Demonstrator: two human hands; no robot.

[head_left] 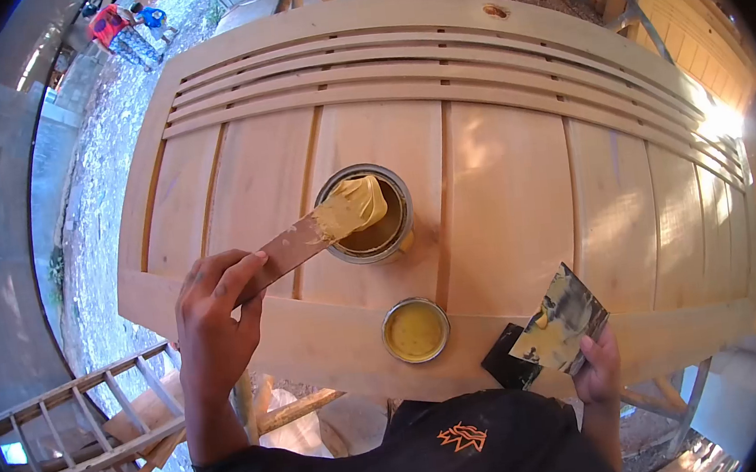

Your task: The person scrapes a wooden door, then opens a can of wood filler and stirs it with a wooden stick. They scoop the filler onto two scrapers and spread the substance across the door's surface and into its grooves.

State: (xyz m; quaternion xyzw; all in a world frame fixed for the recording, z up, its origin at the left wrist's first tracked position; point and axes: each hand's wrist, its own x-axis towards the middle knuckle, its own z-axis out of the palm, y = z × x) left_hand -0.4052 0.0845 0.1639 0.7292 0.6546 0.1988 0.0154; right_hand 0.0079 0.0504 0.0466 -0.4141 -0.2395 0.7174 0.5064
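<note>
My left hand point(216, 317) is closed around a flat wooden stick point(282, 262). Its far end carries a thick lump of yellow putty point(359, 206) and overlaps the mouth of an open metal can point(405, 199). Nearer to me lies a round lid point(415, 331), coated yellow on its upturned face. My right hand point(599, 363) grips a flat putty spreader point(561, 323) smeared with yellow and dark paste. Beside that spreader, a black flat piece point(504, 357) shows at the near edge of the wooden door point(512, 214).
Slats point(362, 72) run across the door's far part, with a knot hole point(496, 11) beyond them. A wooden ladder point(95, 418) stands at the lower left. Another door point(695, 28) leans at the upper right. Two people point(126, 33) are outside at the upper left.
</note>
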